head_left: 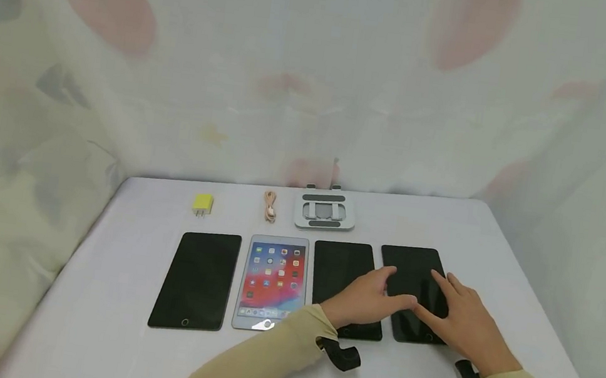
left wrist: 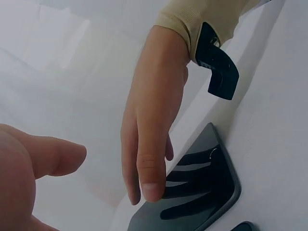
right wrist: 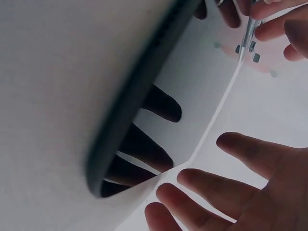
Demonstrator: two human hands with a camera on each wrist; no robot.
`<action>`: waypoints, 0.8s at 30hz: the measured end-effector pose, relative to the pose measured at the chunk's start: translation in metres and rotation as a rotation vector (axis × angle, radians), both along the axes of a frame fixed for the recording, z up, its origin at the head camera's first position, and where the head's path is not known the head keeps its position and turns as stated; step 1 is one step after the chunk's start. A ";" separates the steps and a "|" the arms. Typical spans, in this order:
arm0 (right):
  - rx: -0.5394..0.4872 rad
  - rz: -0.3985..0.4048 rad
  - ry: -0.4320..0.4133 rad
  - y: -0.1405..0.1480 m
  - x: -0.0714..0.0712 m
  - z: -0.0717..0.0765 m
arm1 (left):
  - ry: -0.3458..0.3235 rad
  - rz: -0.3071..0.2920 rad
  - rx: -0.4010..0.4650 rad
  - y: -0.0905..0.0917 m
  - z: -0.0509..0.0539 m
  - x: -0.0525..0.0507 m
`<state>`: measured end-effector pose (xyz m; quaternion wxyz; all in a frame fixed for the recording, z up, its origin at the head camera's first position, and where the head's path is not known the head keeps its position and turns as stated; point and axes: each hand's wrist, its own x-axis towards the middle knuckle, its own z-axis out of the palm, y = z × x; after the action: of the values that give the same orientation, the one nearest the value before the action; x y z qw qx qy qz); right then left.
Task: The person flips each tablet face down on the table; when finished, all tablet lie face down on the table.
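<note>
Left hand [head_left: 369, 297] and right hand [head_left: 466, 316] crowded the rightmost tablet [head_left: 411, 275], passage lay right of them, curtain [head_left: 310, 127] barred the rear.

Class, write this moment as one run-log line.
left hand: empty, thumb extended; right hand: empty, above rightmost black tablet; white tablet: screen lit; behind: yellow plug, coiled cable, grey stand

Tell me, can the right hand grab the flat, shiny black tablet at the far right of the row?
Probably yes. The right hand is over the flat, shiny black tablet, and nothing lies on it. The left hand is close too, but leaves the tablet's right side free.
</note>
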<state>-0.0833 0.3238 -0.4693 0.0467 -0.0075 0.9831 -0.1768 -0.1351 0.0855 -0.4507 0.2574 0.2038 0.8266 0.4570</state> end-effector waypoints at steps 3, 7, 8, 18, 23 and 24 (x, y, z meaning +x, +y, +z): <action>0.002 -0.001 0.004 0.001 0.000 -0.001 | -0.015 0.007 -0.007 0.004 -0.002 0.001; 0.007 0.001 0.006 0.001 0.000 -0.002 | -0.035 0.019 -0.007 0.009 -0.005 0.003; 0.008 0.003 0.008 0.001 0.000 -0.002 | -0.039 0.024 -0.009 0.009 -0.006 0.004; -0.005 0.022 0.033 -0.002 -0.004 -0.001 | -0.061 0.036 0.034 0.007 -0.007 0.003; -0.018 0.024 0.043 -0.003 -0.005 0.000 | -0.076 0.054 0.082 0.006 -0.008 0.001; -0.022 0.022 0.041 -0.004 -0.005 -0.001 | -0.078 0.060 0.089 0.006 -0.008 0.001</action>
<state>-0.0888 0.3198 -0.4699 0.0284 -0.0224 0.9817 -0.1868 -0.1341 0.0919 -0.4586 0.2662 0.1722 0.8007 0.5083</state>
